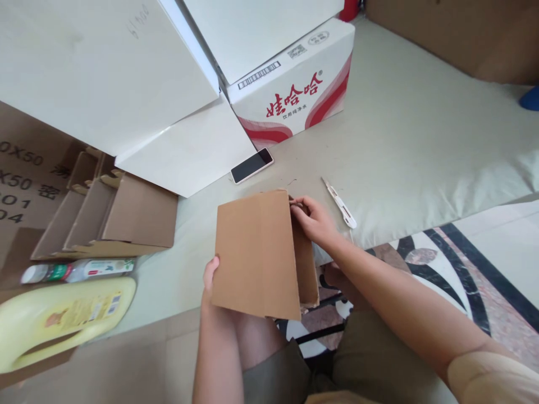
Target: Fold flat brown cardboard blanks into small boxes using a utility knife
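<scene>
Between my two hands is a brown cardboard box [256, 255], held tilted above my lap with one side facing up and its open end toward the right. My left hand [210, 273] grips the box's left edge, thumb on the upper face and the other fingers hidden beneath. At the upper right corner, my right hand [310, 219] pinches the cardboard edge by the opening, its fingertips partly inside. A white utility knife [339, 203] lies on the pale cover just beyond my right hand, apart from it.
White cartons [168, 73] and a red-and-white water carton [290, 101] stand at the back. A phone [252, 166] lies before them. At left are folded-open cardboard boxes [138, 216], a plastic bottle [84, 270] and a yellow jug [80, 308]. Patterned floor [421, 258] shows at right.
</scene>
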`<state>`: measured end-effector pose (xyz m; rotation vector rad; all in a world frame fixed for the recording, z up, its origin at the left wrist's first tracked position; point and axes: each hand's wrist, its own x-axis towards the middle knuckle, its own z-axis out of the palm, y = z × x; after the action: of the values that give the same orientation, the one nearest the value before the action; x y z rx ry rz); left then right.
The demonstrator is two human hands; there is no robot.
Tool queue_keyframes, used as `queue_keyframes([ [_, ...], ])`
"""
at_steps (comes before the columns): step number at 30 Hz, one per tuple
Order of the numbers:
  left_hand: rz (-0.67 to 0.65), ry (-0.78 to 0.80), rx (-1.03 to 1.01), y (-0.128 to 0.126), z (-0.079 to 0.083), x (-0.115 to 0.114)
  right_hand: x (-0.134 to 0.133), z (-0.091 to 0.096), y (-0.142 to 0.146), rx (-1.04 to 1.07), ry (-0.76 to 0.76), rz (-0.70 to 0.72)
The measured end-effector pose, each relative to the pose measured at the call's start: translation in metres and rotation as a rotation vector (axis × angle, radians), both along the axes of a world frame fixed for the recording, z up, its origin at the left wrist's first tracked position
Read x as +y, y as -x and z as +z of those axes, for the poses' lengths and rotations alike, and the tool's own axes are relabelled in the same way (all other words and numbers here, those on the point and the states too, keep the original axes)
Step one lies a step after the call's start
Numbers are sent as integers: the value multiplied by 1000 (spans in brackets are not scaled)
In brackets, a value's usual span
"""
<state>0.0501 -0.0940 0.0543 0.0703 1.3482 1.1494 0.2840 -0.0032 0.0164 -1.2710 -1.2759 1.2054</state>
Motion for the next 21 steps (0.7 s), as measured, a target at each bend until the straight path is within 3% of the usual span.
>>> queue_keyframes([
  [7, 104, 39, 45, -16, 10, 0, -4, 7, 0, 74, 46, 21],
  [15, 71, -16, 25, -13, 6, -2, -3, 5, 0, 41, 150, 49],
  [21, 86, 42, -18, -11, 5, -1, -2, 5, 0, 42, 131, 49],
])
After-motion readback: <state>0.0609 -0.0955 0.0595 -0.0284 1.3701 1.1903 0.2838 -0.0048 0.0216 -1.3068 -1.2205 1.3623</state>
